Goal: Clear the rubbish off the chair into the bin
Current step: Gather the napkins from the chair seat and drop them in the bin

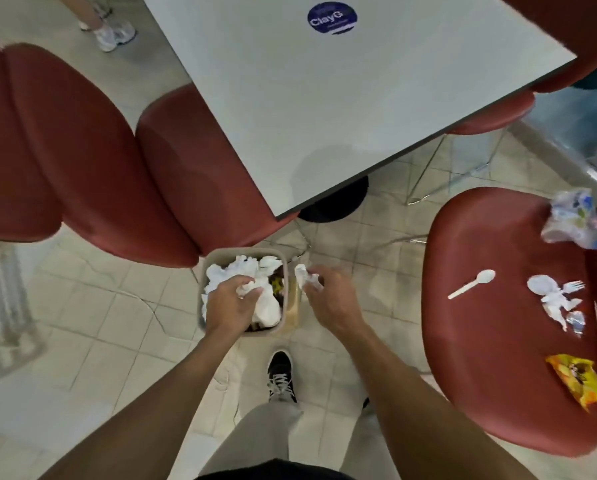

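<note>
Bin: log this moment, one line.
left hand: holds tissue over bin | right hand: holds tissue beside bin | chair: spoon, wrappers left

Pale tiled floor [117,334] w/ cracks; grey tabletop [342,98] on black round base [335,202]; red padded seats [93,161] left of tabletop.

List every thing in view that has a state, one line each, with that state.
bin: upright on the floor, nearly full of white tissue
left hand: gripping tissue inside the bin
right hand: pinching a crumpled tissue beside the bin's rim
chair: rubbish still on its seat
plastic spoon: lying flat on the seat
yellow wrapper: crumpled, near the seat's edge
printed wrapper: crumpled on the seat
</note>
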